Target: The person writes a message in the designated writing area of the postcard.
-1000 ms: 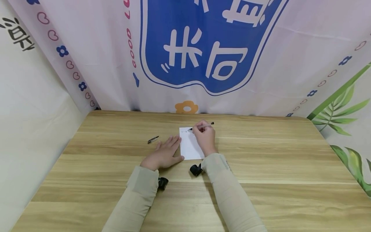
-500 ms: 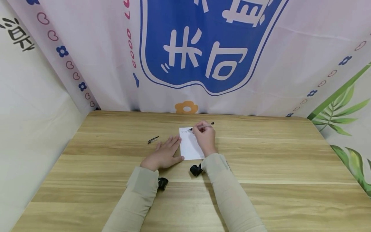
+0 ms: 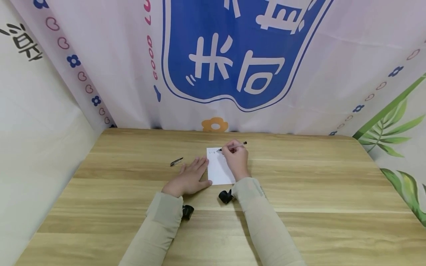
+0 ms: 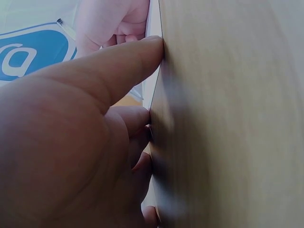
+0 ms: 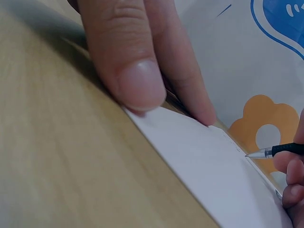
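A white sheet of paper lies on the wooden table with a short row of small dark marks along its top edge. My right hand pinches a pen with a dark grip, its tip touching the paper near those marks. In the right wrist view the pen's silver tip meets the sheet. My left hand lies flat with fingers spread, its thumb and fingertips pressing the paper's left edge. Left of the sheet, beyond that hand, lies a pen cap, apart from the fingers.
The wooden table extends widely to both sides. Behind it hangs a printed curtain with a blue emblem. Black wrist cameras, one at the left cuff and one at the right cuff, sit low over the table.
The head view has shifted slightly, so everything sits a little lower in it. Both hands keep their places at the paper, the pen tip staying near the top row of marks.
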{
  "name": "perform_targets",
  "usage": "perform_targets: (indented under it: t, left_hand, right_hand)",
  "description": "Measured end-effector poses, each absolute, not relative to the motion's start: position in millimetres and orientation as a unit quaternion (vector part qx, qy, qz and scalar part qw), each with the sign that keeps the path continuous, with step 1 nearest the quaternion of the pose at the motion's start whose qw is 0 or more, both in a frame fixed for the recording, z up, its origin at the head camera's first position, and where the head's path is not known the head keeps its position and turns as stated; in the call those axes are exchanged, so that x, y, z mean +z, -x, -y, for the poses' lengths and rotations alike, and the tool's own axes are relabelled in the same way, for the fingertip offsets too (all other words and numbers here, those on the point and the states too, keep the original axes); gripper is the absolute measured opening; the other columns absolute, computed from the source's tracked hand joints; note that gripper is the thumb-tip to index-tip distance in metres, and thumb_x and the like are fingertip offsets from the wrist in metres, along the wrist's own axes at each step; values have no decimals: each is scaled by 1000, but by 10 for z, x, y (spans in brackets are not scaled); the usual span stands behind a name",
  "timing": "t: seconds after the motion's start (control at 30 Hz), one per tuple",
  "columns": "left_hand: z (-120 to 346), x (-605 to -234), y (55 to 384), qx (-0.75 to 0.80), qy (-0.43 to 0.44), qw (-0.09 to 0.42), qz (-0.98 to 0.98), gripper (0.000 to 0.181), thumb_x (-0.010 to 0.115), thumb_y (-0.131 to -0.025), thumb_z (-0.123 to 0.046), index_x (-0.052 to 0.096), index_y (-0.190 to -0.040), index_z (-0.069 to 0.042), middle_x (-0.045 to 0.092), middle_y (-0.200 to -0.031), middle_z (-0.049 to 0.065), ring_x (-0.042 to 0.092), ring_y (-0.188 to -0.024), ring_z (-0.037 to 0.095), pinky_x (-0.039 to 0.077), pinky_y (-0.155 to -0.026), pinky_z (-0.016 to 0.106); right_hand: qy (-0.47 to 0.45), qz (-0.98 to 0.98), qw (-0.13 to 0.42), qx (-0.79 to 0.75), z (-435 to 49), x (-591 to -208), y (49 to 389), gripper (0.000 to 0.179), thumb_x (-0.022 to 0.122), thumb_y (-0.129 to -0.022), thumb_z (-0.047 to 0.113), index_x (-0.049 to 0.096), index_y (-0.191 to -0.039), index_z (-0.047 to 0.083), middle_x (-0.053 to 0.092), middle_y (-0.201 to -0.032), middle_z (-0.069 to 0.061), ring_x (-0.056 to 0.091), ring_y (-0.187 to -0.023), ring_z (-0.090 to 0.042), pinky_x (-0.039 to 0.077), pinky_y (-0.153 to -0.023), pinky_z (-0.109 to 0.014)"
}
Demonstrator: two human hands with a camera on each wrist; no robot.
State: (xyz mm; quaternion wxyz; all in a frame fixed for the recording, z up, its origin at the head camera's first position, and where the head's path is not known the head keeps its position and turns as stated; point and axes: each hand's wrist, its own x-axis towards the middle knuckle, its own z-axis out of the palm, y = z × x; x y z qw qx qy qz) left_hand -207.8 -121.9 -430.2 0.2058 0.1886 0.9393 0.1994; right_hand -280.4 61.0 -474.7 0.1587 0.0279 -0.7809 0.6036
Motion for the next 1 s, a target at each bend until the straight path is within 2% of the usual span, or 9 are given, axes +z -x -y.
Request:
perform_targets:
  t: [0.53,1.0]
  left_hand:
    - [1215,-4328,2096,190,-188,201,-942,79,51,-105,-43,12,-163,-6,4,-170,10,-2,-156,32,0,-120,63]
    - [1206,-4308,2078,194,-188,205,-941,80,52,-105,-43,12,-163,-5,4,-170,11,-2,-156,32,-1,-120,63]
  right_hand:
    - [-37,774,150,615,-621,-4764,2806,10,64,-88,5,67,-79,6,65,-77,-6,56,-64,-15,45,-57,-23]
    - [-32,779,165,604,-612,-4775,2818,9,64,-87,4,67,-79,5,64,-78,-6,56,-67,-14,46,-58,-22]
